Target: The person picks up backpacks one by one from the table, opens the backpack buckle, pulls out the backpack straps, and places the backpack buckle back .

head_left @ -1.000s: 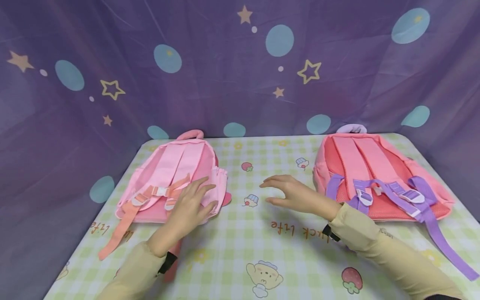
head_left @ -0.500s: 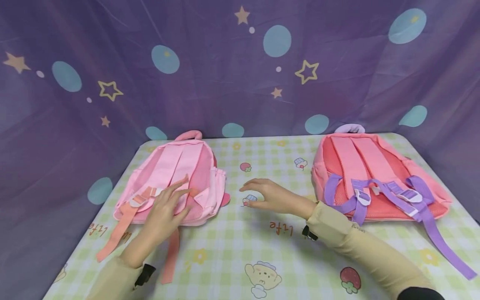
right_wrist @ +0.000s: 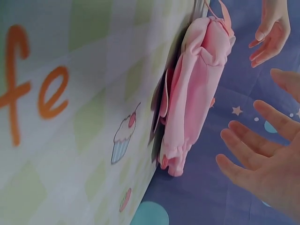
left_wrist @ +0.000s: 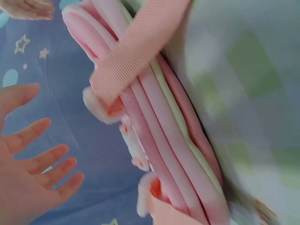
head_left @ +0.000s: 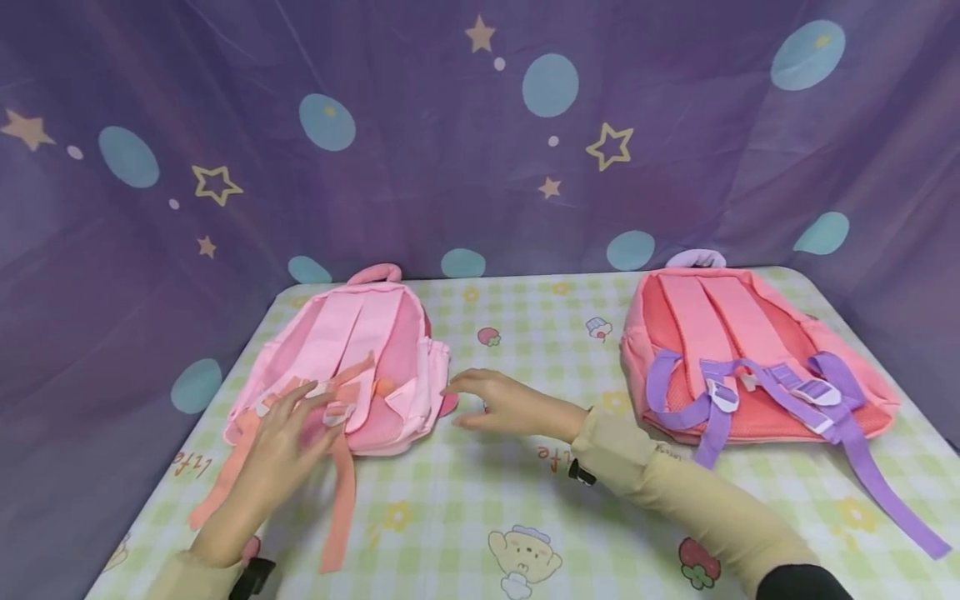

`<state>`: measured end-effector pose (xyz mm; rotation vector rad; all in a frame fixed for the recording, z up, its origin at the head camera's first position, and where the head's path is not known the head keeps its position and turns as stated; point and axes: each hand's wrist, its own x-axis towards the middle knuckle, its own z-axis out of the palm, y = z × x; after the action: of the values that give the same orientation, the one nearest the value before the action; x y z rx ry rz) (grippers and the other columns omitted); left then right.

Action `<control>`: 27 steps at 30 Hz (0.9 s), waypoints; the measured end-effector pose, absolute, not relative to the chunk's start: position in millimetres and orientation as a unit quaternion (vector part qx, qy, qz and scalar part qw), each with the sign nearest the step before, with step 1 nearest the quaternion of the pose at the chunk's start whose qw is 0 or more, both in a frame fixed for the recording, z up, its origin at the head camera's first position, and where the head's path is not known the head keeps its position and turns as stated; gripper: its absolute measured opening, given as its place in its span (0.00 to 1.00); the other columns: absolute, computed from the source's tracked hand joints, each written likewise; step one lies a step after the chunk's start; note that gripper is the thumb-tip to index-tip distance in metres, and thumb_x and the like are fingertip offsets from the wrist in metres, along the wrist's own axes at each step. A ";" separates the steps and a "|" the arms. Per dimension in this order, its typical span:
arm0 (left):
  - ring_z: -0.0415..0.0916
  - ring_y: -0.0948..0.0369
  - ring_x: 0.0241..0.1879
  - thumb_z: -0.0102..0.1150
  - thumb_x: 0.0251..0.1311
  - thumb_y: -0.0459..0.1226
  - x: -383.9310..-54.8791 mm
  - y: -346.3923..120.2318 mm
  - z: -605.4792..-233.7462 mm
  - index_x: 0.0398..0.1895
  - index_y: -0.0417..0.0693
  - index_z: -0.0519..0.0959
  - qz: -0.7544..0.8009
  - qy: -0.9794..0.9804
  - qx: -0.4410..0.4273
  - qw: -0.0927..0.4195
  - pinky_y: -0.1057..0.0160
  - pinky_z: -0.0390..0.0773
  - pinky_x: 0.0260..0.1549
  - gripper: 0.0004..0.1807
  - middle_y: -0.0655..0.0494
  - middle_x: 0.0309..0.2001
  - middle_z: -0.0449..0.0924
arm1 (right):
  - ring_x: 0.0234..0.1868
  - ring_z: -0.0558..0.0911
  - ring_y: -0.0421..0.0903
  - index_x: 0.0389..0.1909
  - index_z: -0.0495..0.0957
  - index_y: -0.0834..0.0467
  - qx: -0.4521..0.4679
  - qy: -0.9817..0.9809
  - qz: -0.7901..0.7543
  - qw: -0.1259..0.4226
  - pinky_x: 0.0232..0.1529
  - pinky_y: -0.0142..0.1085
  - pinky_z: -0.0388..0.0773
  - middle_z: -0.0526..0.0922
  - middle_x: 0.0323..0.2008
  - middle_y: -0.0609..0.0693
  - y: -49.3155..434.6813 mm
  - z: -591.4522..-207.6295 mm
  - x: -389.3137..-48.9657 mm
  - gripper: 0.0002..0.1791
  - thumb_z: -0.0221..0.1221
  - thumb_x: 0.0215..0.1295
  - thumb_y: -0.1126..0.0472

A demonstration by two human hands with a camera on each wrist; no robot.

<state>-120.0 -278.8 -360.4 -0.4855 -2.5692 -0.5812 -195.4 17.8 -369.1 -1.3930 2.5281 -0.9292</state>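
Note:
A light pink backpack (head_left: 322,333) lies with its shoulder straps up on the left part of the table. Over its lower edge hovers my left hand (head_left: 277,446), fingers spread, near the orange webbing straps (head_left: 341,508) and their white buckles. The left wrist view shows a gap between that hand (left_wrist: 37,164) and the bag's layered bottom side (left_wrist: 154,108). My right hand (head_left: 517,406) hangs just right of the same backpack, fingers extended and holding nothing. In the right wrist view this hand (right_wrist: 267,164) is apart from the pink bag (right_wrist: 197,89).
A coral pink backpack (head_left: 697,308) with purple straps (head_left: 870,483) lies at the right, also straps up. Beneath both is a green checked tablecloth (head_left: 442,517) with printed pictures. A purple curtain (head_left: 420,167) with stars and dots hangs behind the table.
Both hands have moved left. The left hand has also come down toward the near edge of the light pink backpack, and the right hand has neared its right side. Both bags stay put.

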 end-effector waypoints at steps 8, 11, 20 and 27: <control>0.59 0.37 0.51 0.66 0.39 0.31 -113.7 -302.3 -363.6 0.46 0.38 0.72 -0.213 -0.942 -0.153 0.211 0.35 0.58 0.42 0.26 0.36 0.54 0.63 | 0.60 0.64 0.47 0.55 0.69 0.57 -0.459 0.832 -0.303 0.072 0.60 0.37 0.58 0.67 0.58 0.55 -2.9 -375.6 -197.0 0.24 0.56 0.58 0.54; 0.58 0.35 0.50 0.66 0.40 0.32 -113.1 -309.7 -364.7 0.46 0.37 0.72 -0.214 -0.945 -0.138 0.205 0.35 0.56 0.44 0.26 0.34 0.53 0.63 | 0.60 0.64 0.47 0.54 0.70 0.58 -0.464 0.827 -0.309 0.071 0.60 0.36 0.58 0.67 0.57 0.56 -9.8 -374.2 -195.8 0.23 0.57 0.57 0.56; 0.56 0.32 0.49 0.64 0.45 0.37 -114.7 -332.3 -367.5 0.47 0.37 0.70 -0.212 -0.954 -0.115 0.179 0.35 0.53 0.44 0.25 0.28 0.53 0.60 | 0.61 0.62 0.46 0.55 0.70 0.57 -0.471 0.828 -0.296 0.071 0.60 0.34 0.56 0.65 0.59 0.55 -30.0 -376.4 -196.3 0.24 0.58 0.57 0.54; 0.54 0.29 0.51 0.63 0.46 0.40 -117.0 -351.7 -376.5 0.52 0.38 0.69 -0.211 -0.957 -0.106 0.168 0.32 0.51 0.44 0.28 0.25 0.55 0.56 | 0.63 0.60 0.47 0.55 0.70 0.57 -0.487 0.823 -0.285 0.064 0.62 0.33 0.52 0.65 0.60 0.54 -41.4 -385.5 -200.9 0.25 0.59 0.55 0.55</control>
<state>-117.0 -351.7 -376.5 -0.3021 -2.7223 -0.6000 -200.9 -41.4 -385.5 -1.4694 2.4864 -0.8593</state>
